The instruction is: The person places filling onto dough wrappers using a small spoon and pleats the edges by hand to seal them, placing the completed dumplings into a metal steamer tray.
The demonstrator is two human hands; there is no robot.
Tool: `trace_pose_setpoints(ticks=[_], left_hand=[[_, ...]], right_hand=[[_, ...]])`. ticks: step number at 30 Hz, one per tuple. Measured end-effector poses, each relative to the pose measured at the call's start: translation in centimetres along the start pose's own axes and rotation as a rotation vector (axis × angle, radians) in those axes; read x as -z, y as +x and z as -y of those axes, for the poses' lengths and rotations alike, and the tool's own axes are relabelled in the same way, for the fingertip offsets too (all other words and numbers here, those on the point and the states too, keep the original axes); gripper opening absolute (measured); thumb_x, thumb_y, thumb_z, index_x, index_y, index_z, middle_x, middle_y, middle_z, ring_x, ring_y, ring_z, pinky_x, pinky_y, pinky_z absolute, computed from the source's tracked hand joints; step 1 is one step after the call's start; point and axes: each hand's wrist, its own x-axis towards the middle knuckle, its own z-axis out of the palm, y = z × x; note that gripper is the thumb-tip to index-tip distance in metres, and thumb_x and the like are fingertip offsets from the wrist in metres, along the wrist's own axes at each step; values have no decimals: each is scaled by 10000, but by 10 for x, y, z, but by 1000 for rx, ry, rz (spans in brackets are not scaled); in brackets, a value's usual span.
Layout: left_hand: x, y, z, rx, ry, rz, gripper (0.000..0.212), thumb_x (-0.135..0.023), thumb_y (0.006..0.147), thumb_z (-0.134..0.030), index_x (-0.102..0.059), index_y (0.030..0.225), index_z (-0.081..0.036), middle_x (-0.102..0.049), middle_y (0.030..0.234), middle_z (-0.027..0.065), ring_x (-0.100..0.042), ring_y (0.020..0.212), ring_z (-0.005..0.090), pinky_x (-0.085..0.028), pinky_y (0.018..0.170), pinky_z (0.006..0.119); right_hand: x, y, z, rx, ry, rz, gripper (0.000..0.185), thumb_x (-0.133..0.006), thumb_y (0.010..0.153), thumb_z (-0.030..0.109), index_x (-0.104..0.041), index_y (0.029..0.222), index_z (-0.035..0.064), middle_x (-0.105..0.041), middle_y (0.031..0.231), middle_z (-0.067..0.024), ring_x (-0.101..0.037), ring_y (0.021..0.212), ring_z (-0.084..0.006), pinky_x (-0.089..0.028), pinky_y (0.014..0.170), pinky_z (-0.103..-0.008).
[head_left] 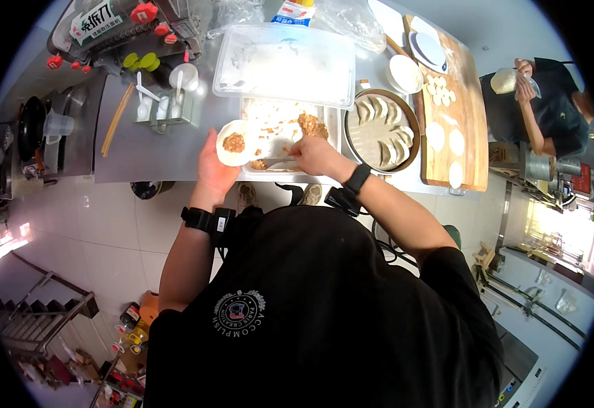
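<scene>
A round dough wrapper [225,157] with meat filling [234,143] at its middle lies on the open palm of my left hand [214,171]. My right hand [313,154] is closed around the handle of a small utensil [276,161] whose end reaches into a lump of filling at the near left of a plastic tub [333,122]. More meat filling [311,126] is heaped in the tub's right side. Just right of it, folded dumplings [389,153] sit around a lined round steamer tray [415,120].
A translucent lid [284,61] overlaps the tub's far side. To the right, a wooden board [473,122] bears wrappers, dough pieces and a scale [429,50]; a white bowl [405,74] is beside it. Spoons in containers [179,112] and chopsticks [118,120] lie left. Another person [547,112] holds dough at far right.
</scene>
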Motion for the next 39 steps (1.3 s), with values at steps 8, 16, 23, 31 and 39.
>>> trace_pose_setpoints(ticks=[8,16,23,31,39], left_hand=[[-7,-8,-10,-108,-22,-78,593,-349,1025,-432,-422,1342,64,-482,1386,184,-439,1308,309,-327,1118,442],[-22,-24,-16,-128,-46,-47,635,-354,1019,-454,-386,1353,86,-458,1394,211,-415,1321,336,-316,1126,462],[-53,-24,9,69,-92,43,700,-355,1005,-503,-346,1385,85,-408,1433,218,-369,1350,345,-271,1146,475],[-54,-21,12,18,-21,72,699,-385,1002,-489,-339,1389,92,-397,1439,230,-356,1358,354,-269,1144,483],[-69,-30,20,28,10,61,674,-384,1003,-480,-361,1388,72,-425,1423,214,-384,1339,337,-276,1134,479]], right_hand=[[30,-3,-8,-178,610,236,242,-592,870,115,-708,1063,25,-662,745,-52,-578,643,-139,-473,575,-272],[51,-64,11,225,659,-322,262,-533,951,61,-646,1186,42,-626,832,-44,-553,774,-139,-465,733,-289],[37,-70,16,451,-15,-512,441,-570,858,-26,-631,1257,154,-477,778,-94,-500,767,-249,-434,708,-333],[34,-92,-4,460,12,-570,501,-576,811,-56,-636,1259,158,-472,780,-76,-489,736,-242,-432,690,-343],[30,-87,7,483,-122,-550,494,-599,775,-8,-656,1224,191,-473,781,-73,-500,747,-270,-450,660,-358]])
